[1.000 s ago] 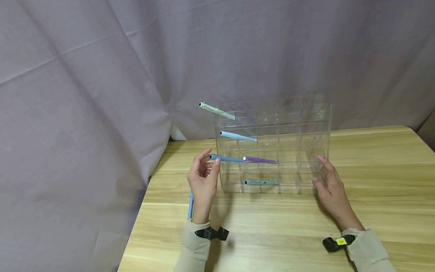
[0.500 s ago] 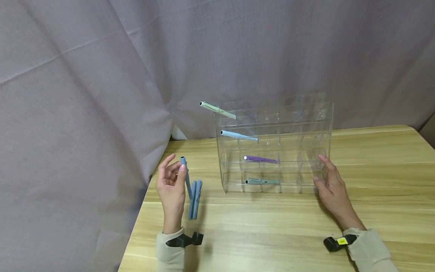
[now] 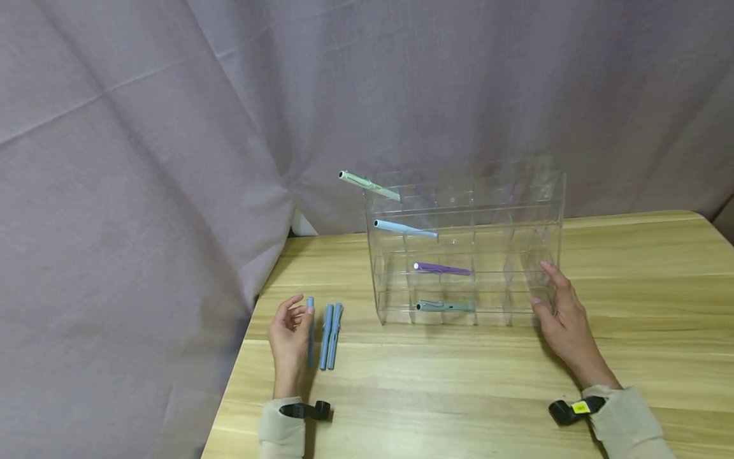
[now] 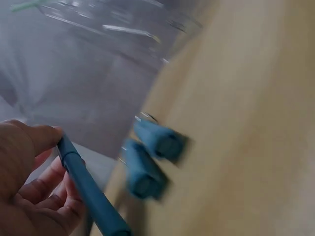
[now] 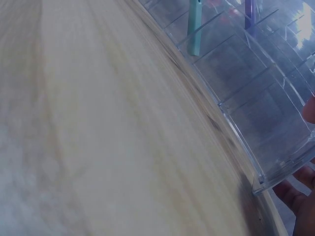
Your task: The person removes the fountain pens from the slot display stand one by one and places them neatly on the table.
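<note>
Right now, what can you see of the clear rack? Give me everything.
The clear rack looks like rigid transparent plastic, with straight edges, stepped tiers and thin dividers forming compartments. It stands on the wood-grain table. The right hand grips its right side. From top to bottom, it holds a mint-green pen jutting past its left side, a light-blue pen, a purple pen and a grey-green pen, one per tier. Its transparency makes the exact compartment count hard to tell.

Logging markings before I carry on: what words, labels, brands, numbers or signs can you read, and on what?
No readable text.
Small yellow rectangular label on the black right-wrist device: marks too small to read.
Slim blue, green and purple pens; clear plastic compartment rack: no lettering discernible.
</note>
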`<state>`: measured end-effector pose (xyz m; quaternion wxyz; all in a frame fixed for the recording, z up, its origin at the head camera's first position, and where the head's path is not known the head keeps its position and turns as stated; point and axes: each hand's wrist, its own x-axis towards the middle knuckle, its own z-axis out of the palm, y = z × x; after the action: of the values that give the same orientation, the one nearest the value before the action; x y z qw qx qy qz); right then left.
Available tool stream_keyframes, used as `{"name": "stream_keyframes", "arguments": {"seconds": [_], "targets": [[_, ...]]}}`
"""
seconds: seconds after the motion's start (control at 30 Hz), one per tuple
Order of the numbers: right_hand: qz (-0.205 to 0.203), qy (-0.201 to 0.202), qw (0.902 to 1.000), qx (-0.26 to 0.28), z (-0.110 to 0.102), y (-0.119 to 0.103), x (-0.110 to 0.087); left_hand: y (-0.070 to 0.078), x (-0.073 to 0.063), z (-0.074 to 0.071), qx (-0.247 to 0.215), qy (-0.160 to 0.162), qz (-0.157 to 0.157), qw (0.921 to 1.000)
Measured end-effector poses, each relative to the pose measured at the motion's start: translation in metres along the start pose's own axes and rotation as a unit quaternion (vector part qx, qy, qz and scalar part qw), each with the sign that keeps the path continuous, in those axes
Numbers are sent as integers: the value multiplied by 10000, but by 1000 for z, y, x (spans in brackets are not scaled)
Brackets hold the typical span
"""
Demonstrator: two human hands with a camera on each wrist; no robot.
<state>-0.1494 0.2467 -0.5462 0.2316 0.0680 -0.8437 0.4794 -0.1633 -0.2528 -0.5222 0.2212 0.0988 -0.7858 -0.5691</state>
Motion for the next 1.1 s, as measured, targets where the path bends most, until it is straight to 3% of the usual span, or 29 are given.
{"name": "stream_keyframes", "arguments": {"seconds": [0.23,0.4,0.63,0.9,1.03,1.1], "targets": [[-27,26,10000,-51,0,0,-2,-19,1,8,763,-23,-50,9971],[44,-6,10000,42,-1,-1,-1,-19,2,11,1270,-87,2,9919],[42,-38,9999,100,0,-1,0,-16,3,12,1631,-162,-95,9864],[-10,-24,10000,58,0,-1,1,-11,1,17,1647,-57,56,9863],[-31,-4,10000,-16,0,-1,0,0,-7,29,1371,-109,573,9888],[-47,5,10000,-28,0,-1,0,10,-12,38,1008,-284,839,9910]]}}
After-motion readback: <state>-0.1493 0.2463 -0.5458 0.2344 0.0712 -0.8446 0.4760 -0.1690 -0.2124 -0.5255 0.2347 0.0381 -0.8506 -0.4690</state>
